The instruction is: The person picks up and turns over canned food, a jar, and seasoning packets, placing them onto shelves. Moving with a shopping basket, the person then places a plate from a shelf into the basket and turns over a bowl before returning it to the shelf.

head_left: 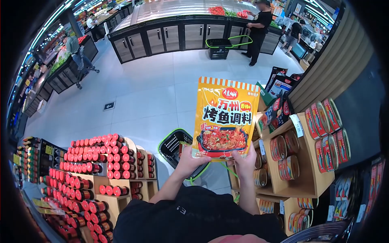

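Note:
A yellow seasoning packet (pixel 227 109) with an orange-and-white striped top edge and a picture of a red dish is held upright, its printed front facing me. My left hand (pixel 191 163) grips its lower left corner, thumb lying across the front. At the lower right corner, my right hand (pixel 245 160) has hold of it the same way. The fingers behind the packet are hidden. Below and left of the packet, a black shopping basket (pixel 164 150) with a green rim is on the floor, partly covered by my left hand and arm.
Red-lidded jars (pixel 87 156) are stacked on wooden shelving at left. Oval cans (pixel 288 167) fill a wooden shelf (pixel 304 178) close on my right. Across the tiled floor (pixel 142 89), a person in black (pixel 259 30) stands by a produce counter (pixel 170 38) and another green-handled basket (pixel 219 49).

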Demonstrator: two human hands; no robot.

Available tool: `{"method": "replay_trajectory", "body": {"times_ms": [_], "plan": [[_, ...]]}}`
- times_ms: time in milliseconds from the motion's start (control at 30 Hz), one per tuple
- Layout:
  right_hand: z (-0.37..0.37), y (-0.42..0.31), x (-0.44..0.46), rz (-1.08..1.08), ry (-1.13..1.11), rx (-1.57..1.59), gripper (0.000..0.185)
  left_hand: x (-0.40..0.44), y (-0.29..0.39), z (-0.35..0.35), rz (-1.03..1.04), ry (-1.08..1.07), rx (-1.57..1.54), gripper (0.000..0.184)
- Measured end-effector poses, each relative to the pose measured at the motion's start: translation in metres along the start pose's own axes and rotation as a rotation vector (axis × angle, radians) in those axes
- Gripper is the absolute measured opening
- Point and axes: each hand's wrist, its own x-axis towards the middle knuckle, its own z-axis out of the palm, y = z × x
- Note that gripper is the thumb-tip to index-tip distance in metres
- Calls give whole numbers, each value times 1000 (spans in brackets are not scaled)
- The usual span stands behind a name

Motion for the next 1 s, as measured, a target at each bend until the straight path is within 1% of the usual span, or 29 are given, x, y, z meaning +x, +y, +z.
{"method": "replay_trajectory", "body": {"times_ms": [67,200,367,433,500,533,567,633,700,800,867,1000], "plan": [[1,-5,-1,73,-6,63,44,-1,6,4,1,4,12,43],[-1,-3,-3,95,-27,159,46,2,3,-1,39,-51,2,41],[-13,-1,-3,83,-94,188,51,5,-4,-1,-3,-42,14,36],[-16,0,-2,92,-122,208,54,8,-5,5,37,-8,-66,32],[-16,2,-4,64,-167,341,57,11,-7,8,54,8,-103,30],[-17,8,-5,74,-163,338,57,12,-7,10,70,25,-139,28],[-20,17,-7,68,-176,424,58,12,-5,12,67,15,-180,26],[-23,37,-11,69,-197,552,56,11,-4,15,71,24,-155,26],[-23,48,-15,74,-189,537,55,10,-3,16,104,14,-105,25],[-22,52,-18,81,-218,535,53,10,-6,19,97,-9,-84,25],[-14,48,-20,118,-82,468,54,8,-8,18,84,-22,-58,25],[-16,50,-22,144,-54,413,53,7,-6,19,65,-14,-20,26]]}}
